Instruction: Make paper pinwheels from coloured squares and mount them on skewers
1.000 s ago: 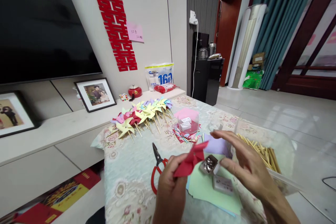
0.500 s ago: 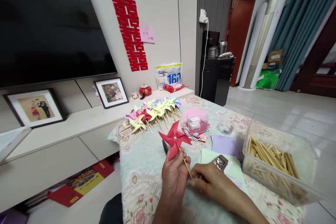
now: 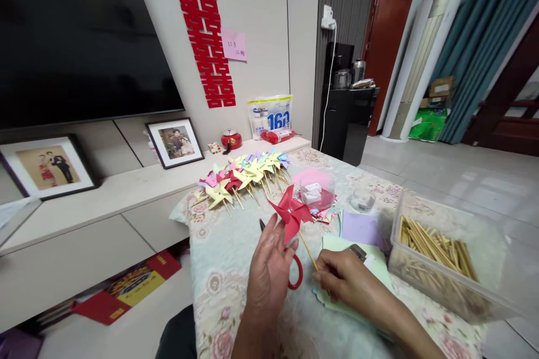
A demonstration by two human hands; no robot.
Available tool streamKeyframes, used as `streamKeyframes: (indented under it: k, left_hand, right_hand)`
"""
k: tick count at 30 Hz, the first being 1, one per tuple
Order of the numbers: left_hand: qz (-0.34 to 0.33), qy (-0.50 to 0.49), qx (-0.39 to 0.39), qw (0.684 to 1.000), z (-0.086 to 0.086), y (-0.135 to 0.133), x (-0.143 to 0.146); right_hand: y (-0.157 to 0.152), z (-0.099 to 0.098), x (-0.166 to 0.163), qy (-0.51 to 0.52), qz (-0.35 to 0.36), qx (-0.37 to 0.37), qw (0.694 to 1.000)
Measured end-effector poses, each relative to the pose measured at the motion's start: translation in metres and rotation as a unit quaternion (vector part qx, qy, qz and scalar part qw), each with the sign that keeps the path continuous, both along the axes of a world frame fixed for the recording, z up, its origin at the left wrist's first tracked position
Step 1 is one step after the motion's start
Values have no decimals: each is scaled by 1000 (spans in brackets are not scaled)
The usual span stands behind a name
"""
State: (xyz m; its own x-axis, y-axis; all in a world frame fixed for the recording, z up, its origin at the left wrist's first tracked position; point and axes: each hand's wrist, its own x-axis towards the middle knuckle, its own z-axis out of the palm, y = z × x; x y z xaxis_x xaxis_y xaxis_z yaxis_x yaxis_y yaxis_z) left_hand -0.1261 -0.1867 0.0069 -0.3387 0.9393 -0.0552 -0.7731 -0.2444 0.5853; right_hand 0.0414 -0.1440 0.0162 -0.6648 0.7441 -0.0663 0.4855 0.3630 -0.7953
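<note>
A red paper pinwheel (image 3: 290, 210) on a thin wooden stick (image 3: 309, 248) is held up over the table. My right hand (image 3: 343, 276) pinches the lower end of that stick. My left hand (image 3: 272, 261) is open just left of the pinwheel, its fingertips close to the lower blade; whether they touch it I cannot tell. Partly behind my left hand lie scissors with a red handle (image 3: 300, 272). Under my right hand are green paper sheets (image 3: 337, 244) and a small metal container (image 3: 357, 252), mostly hidden by the hand.
Finished pinwheels (image 3: 248, 174) lie in a pile at the table's far left. A clear round tub (image 3: 322, 193) sits on patterned paper, near purple paper (image 3: 362, 228). At right stands a plastic box (image 3: 438, 291) of wooden sticks. Behind is a white cabinet (image 3: 126, 190) with photo frames.
My left hand has let go of the stick and opened. My right hand has taken the stick's lower end, and the pinwheel has shifted slightly right and up.
</note>
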Motion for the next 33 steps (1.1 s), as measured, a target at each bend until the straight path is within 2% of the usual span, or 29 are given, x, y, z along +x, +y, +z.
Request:
streamKeyframes:
  k: [6,9,14,23,33]
  left_hand:
    - [104,123,24,987,1,3,-3]
    - [127,178,28,975,-3,4,-4]
    - [138,247,50,958,-11,5,-9]
    - [139,300,24,943,-15,7,-11]
    - [149,285,-6,947,-14,9,-10]
  right_hand:
    - [2,13,11,-91,17,73,993]
    - [0,17,16,-118,27,96,988]
    - [-3,22,22,-150,33,120,981]
    - [-2,28,28,-149,41,112,982]
    - [-2,31,26,-136,61,96,984]
